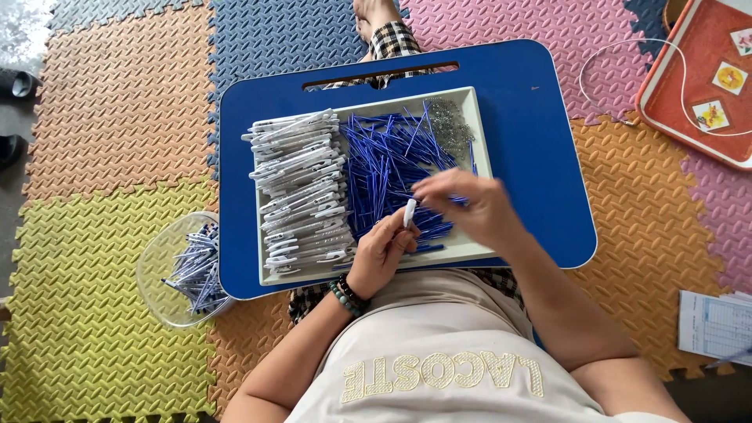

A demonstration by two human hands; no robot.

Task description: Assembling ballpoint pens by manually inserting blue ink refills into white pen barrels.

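Floor: interlocking foam mats (117, 117) in orange, yellow, blue and pink.

Work surface: blue lap desk (540, 149) with a slot handle at the far edge, resting across the seated person's legs; bare margin widest on its right side.

On it: white rectangular tray (479, 102), holding white pen barrels (301, 188) stacked at left, blue refills (388, 160) heaped in the middle, small metal springs (450, 121) in the far right corner.

Left hand (382, 252): fingers curled closed round a white pen barrel tip (409, 213), at the tray's near edge.

Right hand (474, 205): over the blue refills, fingertips pinched together; what they hold cannot be told.

Off the desk, left: clear plastic bowl (160, 258) of assembled pens (196, 266), touching the desk's edge.

Far right: red tray (689, 78), white cord (627, 47), printed paper (717, 325).
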